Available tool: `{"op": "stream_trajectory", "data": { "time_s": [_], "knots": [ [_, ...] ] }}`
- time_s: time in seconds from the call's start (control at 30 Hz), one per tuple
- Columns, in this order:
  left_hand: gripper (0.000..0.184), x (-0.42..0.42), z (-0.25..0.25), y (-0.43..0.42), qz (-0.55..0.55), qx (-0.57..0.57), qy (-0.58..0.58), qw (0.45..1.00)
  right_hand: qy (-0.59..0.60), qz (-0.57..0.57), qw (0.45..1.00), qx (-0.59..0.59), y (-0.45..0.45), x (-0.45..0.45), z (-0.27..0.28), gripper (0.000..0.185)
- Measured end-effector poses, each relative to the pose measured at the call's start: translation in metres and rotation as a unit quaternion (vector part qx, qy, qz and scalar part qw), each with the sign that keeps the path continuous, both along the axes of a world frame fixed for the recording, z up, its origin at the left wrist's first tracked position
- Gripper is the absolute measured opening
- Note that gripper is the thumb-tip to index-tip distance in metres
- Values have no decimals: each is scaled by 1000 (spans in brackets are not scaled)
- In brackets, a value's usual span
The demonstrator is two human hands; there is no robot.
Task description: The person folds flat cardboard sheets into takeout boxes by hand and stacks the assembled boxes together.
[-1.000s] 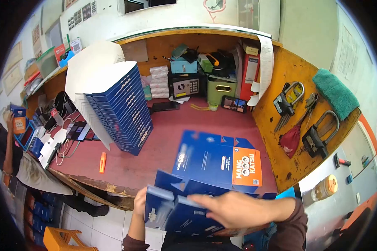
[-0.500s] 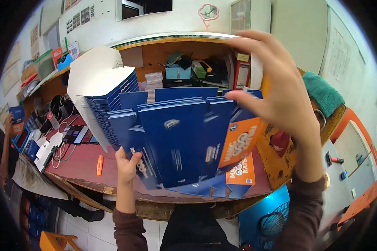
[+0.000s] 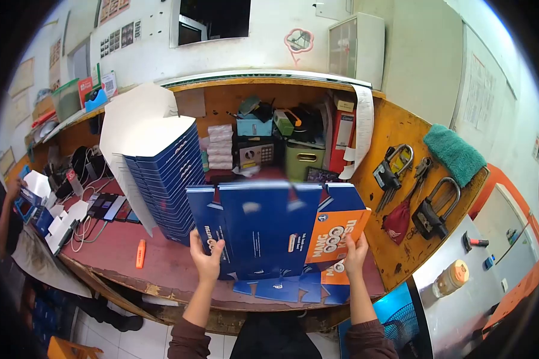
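A small stack of flat blue cardboard sheets (image 3: 263,227) with an orange printed panel stands upright over the desk, facing me. My left hand (image 3: 208,256) grips its left edge, thumb on the front. At the right edge, my right hand (image 3: 356,254) holds the same stack by the orange panel. Beneath it, another blue sheet with an orange panel (image 3: 335,273) lies flat on the desk, partly covered. To the left rises a tall pile of nested blue trays (image 3: 169,185) with white insides.
Phones and cables (image 3: 105,206) lie at the left of the red desk (image 3: 179,269), near an orange highlighter (image 3: 141,253). Padlocks (image 3: 431,209) and a green towel (image 3: 455,154) are at the right partition. A person's arm (image 3: 7,218) shows at far left.
The stack has gone from low at the desk edge to upright and level. My right hand, raised and off it half a second ago, has come down onto its right edge.
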State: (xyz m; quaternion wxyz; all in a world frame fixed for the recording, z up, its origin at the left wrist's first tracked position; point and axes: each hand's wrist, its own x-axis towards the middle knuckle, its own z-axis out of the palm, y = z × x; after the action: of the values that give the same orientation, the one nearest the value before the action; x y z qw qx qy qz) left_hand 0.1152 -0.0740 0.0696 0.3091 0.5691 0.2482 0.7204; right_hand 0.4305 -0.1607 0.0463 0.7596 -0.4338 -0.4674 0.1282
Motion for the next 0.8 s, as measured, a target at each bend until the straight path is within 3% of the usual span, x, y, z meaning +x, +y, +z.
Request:
{"op": "stream_trajectory", "data": {
  "time_s": [0.1, 0.27, 0.33, 0.53, 0.6, 0.73, 0.8],
  "knots": [
    [37, 9, -23, -6, 102, -78, 1, 992, -15, -19, 1000, -8, -5, 0, -1, 28],
    [46, 24, -23, -12, 151, -56, -9, 987, -26, -51, 998, 23, -11, 3, 13, 27],
    [47, 26, -17, -22, 102, -51, 22, 993, 14, -30, 999, 21, -16, 10, 11, 27],
    [35, 23, -62, -22, 58, -87, 8, 994, -30, -79, 996, -2, -21, 10, -28, 35],
    [33, 19, -74, -22, 16, -116, -34, 993, -22, -79, 991, -108, -31, 9, -32, 40],
    [34, 17, -80, -19, 26, -117, -6, 993, -24, -41, 989, -139, -37, 12, -27, 43],
    [36, 19, -80, -20, 34, -102, -10, 994, -103, -90, 978, -161, -37, 24, -37, 51]
  ]
}}
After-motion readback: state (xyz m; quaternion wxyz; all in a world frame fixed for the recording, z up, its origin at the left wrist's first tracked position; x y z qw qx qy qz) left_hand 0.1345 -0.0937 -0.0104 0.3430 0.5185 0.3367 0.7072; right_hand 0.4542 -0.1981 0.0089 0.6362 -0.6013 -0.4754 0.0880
